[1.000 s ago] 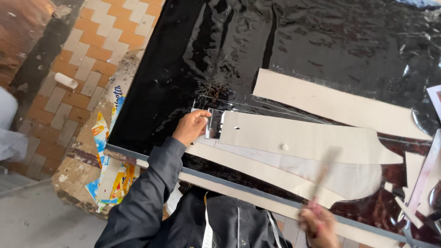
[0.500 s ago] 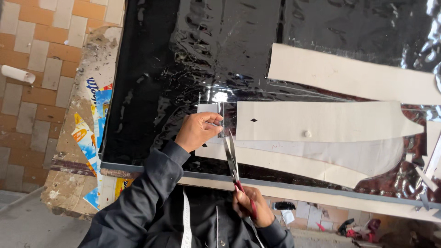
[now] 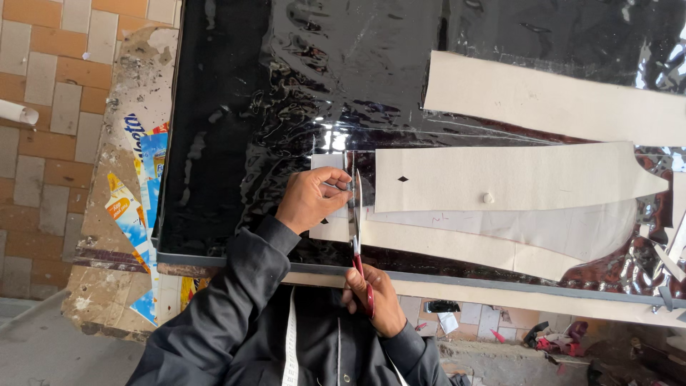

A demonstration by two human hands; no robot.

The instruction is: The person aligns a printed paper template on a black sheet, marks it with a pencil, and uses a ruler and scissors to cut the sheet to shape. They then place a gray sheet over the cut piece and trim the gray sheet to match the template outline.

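Black table [image 3: 236,143], scissors [image 3: 355,214] in right hand [image 3: 375,300]

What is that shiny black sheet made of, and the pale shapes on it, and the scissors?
The black sheet looks like glossy vinyl or patent leather: it wrinkles and mirrors the light. The pale shapes seem stiff matte card, with clean flat edges. The scissors in the right hand have grey, probably metal blades and red, likely plastic handles.

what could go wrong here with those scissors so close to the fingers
The left hand pins the strip beside the scissors, so its fingertips could get nicked. The right hand cuts from the table edge, so the line may wander. The loose paper pattern on shiny black material could slip.
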